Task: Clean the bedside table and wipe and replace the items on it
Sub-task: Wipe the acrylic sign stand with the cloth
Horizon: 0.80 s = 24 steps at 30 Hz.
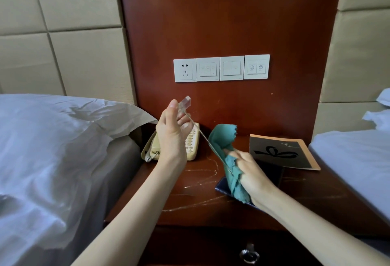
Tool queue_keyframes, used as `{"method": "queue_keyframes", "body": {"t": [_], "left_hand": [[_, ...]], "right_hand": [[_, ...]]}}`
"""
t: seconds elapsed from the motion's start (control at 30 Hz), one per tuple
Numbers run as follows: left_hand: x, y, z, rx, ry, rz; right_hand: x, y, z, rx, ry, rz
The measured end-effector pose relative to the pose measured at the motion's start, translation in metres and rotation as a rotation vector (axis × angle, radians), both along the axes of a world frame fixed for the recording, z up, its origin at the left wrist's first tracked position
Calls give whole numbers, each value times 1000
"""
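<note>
Left fingers (179, 115) pinch clear acrylic stand (196, 126); right fingers (236, 155) clutch teal cloth (223, 139).

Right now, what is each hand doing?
Left hand: holding a clear acrylic stand up.
Right hand: closed on a teal cloth, wiping it.

1. You have one camera only, and it sits on your head.
2. It looks forward and down, close over the bedside table (211, 208).
3. The wide lens bends the picture and takes in a bed (52, 149) on each side and the wall switches (221, 68) straight ahead.
4. No other view shares the scene.
</note>
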<state>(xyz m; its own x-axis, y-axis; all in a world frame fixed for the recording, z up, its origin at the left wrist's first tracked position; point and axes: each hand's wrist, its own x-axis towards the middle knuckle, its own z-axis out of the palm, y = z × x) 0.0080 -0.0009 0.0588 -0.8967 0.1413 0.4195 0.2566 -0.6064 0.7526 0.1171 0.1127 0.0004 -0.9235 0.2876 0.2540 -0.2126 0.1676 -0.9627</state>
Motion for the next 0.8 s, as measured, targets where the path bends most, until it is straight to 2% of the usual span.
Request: {"method": "queue_keyframes", "body": {"t": [0.27,0.43,0.63,0.8], "left_hand": [[-27,-17,4,73,-21,166],[-23,-30,13,104,-123,135],[-12,-46,27,89,-107,129],[-7,-68,25,40,-64,158]], "right_hand": [[-2,-14,10,11,123,38],[-17,-22,12,-9,186,-24],[-37,-33,13,-19,93,-21],[-49,-39,23,-80,88,-176]]}}
